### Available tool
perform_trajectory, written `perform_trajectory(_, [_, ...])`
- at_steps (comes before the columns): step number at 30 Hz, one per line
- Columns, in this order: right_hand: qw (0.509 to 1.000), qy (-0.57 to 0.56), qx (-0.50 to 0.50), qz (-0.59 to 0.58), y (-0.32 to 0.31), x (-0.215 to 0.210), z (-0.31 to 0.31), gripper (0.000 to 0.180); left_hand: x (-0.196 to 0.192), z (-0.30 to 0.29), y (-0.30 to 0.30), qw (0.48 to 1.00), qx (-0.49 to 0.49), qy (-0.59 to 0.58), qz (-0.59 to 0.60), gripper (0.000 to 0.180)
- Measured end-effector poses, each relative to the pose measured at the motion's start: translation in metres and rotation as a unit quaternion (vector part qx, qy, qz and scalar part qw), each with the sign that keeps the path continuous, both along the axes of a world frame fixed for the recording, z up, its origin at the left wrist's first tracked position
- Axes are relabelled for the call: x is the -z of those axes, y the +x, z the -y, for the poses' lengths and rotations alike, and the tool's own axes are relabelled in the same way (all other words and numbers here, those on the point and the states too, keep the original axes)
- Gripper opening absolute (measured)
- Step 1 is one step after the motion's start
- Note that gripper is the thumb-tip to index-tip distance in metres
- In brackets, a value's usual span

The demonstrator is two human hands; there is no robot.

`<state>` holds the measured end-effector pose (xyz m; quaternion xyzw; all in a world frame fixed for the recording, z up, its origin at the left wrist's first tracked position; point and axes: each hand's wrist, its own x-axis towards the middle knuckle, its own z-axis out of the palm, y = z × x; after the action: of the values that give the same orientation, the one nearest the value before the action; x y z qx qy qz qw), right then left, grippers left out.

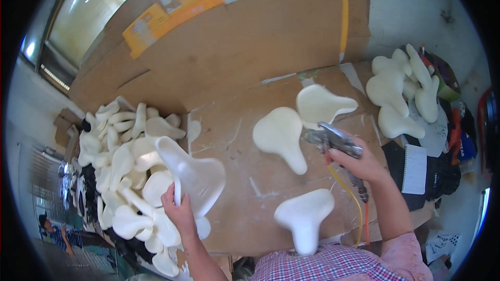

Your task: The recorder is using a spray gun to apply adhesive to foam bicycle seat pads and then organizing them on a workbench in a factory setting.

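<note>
My left hand (179, 212) grips the edge of a glossy white saddle shell (203, 177), tilted up beside the pile on the left. In my right hand (359, 160) is a metal spray gun (336, 141), its nozzle pointing left over the table. Close to that nozzle lie two cream foam saddle pads, one (278, 132) with its narrow end toward me and another (320, 105) with its narrow end to the right. A white saddle-shaped piece (306, 216) stands at the near edge, against my checked shirt.
Cardboard covers the table (234, 203) and the wall behind (250, 41). A heap of white saddle pieces (122, 164) fills the left side; more foam pads (388, 91) are stacked at right by a spiral notebook (414, 169). A yellow hose (359, 218) hangs near my right arm. Another person (62, 234) is far left.
</note>
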<state>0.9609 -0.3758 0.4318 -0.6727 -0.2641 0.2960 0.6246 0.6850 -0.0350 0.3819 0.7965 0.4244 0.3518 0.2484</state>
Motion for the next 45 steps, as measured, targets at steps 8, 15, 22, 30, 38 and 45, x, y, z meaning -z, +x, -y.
perform_trajectory(8, [0.982, -0.05, -0.147, 0.111, -0.108, -0.06, 0.044, 0.048, 0.087, 0.003, 0.022, 0.894, 0.063, -0.36, 0.259, 0.051])
perform_trajectory(15, [0.995, 0.013, -0.032, 0.092, -0.148, -0.08, 0.053, 0.05, 0.132, 0.005, 0.014, 0.903, 0.063, -0.388, 0.175, 0.042])
perform_trajectory(22, [0.993, -0.062, -0.073, 0.068, -0.143, -0.066, 0.079, 0.051, 0.135, -0.041, 0.034, 0.92, -0.013, -0.367, 0.137, 0.043])
perform_trajectory(30, [0.995, 0.011, 0.094, -0.007, -0.117, -0.05, 0.103, 0.054, 0.077, -0.06, 0.166, 0.921, 0.225, -0.25, 0.195, 0.073])
perform_trajectory(38, [0.995, -0.049, 0.088, 0.003, -0.101, -0.04, 0.102, 0.051, 0.177, 0.004, 0.26, 0.8, 0.157, -0.579, 0.014, 0.078])
perform_trajectory(45, [0.996, -0.043, 0.081, 0.002, -0.081, -0.03, 0.078, 0.052, 0.085, 0.011, 0.198, 0.968, 0.205, 0.089, 0.113, 0.072])
